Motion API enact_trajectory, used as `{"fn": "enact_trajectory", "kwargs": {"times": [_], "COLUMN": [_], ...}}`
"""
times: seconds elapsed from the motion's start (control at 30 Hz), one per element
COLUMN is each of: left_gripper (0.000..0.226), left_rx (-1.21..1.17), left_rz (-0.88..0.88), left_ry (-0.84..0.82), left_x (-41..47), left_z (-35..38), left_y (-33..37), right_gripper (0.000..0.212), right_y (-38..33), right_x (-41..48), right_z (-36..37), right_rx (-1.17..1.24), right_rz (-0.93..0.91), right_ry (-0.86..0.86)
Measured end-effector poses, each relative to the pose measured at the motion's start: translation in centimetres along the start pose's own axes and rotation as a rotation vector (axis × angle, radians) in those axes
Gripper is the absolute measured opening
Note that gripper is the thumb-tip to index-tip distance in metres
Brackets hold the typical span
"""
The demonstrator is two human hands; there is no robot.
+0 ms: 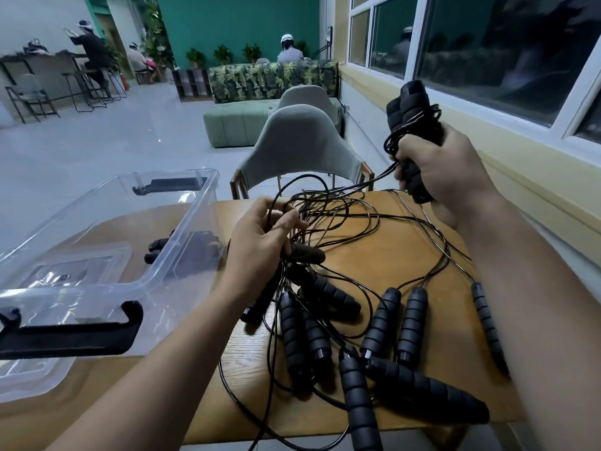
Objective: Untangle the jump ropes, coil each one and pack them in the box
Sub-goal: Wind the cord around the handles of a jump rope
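Table [422, 252]: wooden, carries everything.

Box [195, 203]: clear plastic, open at the top, on the table's left side, with a black latch at the near end and another at the far end. Through its right wall a coiled rope [195, 247] with dark handles shows low at the far right; it looks to lie inside.

Jump ropes [291, 330]: a tangled heap of black cords and ribbed handles, spread over the table just right of the box.

Right hand [435, 177]: raised above the table's far right, forearm slanting up. Its grip is a closed fist round a bundle [411, 109] of handles and looped cord, with cords trailing down into the heap.

Left hand [257, 242]: low over the heap beside the box. Its fingers are curled into the cords and its grip is wrapped on one handle [307, 254].
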State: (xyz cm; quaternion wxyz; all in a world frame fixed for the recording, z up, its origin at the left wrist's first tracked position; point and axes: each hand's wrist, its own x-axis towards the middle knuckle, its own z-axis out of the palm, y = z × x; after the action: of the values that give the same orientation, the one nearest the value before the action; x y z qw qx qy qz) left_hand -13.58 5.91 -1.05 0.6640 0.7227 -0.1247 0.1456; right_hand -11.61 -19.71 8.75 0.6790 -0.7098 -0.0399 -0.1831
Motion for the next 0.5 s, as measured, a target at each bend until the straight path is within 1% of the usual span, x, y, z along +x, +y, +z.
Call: {"fn": "enact_trajectory", "kwargs": {"times": [0.1, 0.17, 0.3, 0.37, 0.43, 0.5], "left_gripper": [0.01, 0.013, 0.02, 0.024, 0.025, 0.021], "left_rx": [-0.142, -0.191, -0.174, -0.19, -0.204, -0.187], "left_rz": [-0.083, -0.145, -0.202, -0.229, -0.247, -0.24], "left_ry": [-0.034, -0.037, -0.037, -0.068, -0.102, -0.114], "left_x": [0.34, 0.35, 0.37, 0.46, 0.5, 0.4], "left_z": [-0.28, -0.45, -0.52, -0.47, -0.48, -0.59], "left_y": [0.05, 0.09, 0.15, 0.41, 0.72, 0.84], "right_gripper": [0.022, 0.023, 0.021, 0.024, 0.024, 0.021], "right_y": [-0.03, -0.03, -0.07, -0.1, -0.17, -0.31], "right_x": [0.11, 0.14, 0.14, 0.11, 0.1, 0.16], "right_z": [-0.27, -0.36, -0.31, -0.26, -0.22, -0.27], "right_rx": [0.029, 0.038, 0.054, 0.053, 0.05, 0.054], "right_rz": [0.018, 0.022, 0.02, 0.017, 0.01, 0.011], "right_ry": [0.016, 0.023, 0.031, 0.027, 0.03, 0.032]}}
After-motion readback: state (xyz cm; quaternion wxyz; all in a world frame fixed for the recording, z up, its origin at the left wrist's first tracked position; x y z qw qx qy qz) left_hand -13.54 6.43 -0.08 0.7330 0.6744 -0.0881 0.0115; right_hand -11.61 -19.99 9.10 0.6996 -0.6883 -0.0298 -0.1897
